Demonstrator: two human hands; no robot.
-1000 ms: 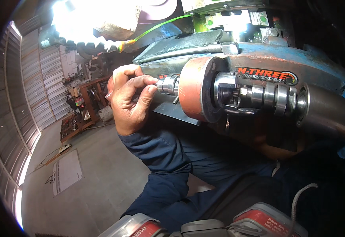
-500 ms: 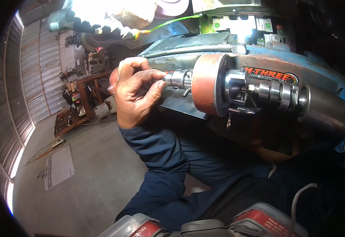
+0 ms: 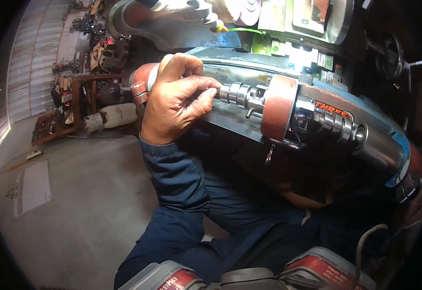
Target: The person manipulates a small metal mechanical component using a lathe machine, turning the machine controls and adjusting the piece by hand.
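My left hand [image 3: 178,104] is closed in a pinch, thumb and forefinger on the left end of a shiny camshaft [image 3: 237,93] with round lobes. The shaft passes through a thick reddish-brown ring [image 3: 278,108] and continues right to a grey metal cylinder [image 3: 382,149]. A short pin [image 3: 250,113] sticks out just left of the ring, and a small clamp lever [image 3: 270,153] hangs below it. In shadow at the far right edge, my right hand [image 3: 416,210] is near a reddish clamp [image 3: 409,187] at the machine's end; its fingers do not show clearly.
Behind the shaft lies the blue machine bed [image 3: 365,113], with a brightly lit grinding wheel [image 3: 247,10] beyond it. A loaded rusty rack [image 3: 78,104] and a pale cylinder [image 3: 119,116] stand left. A white board [image 3: 33,186] lies on the grey floor.
The view has swung, so the machine's right end and my right hand now show at the edge. My left hand keeps its pinch at the camshaft's end.
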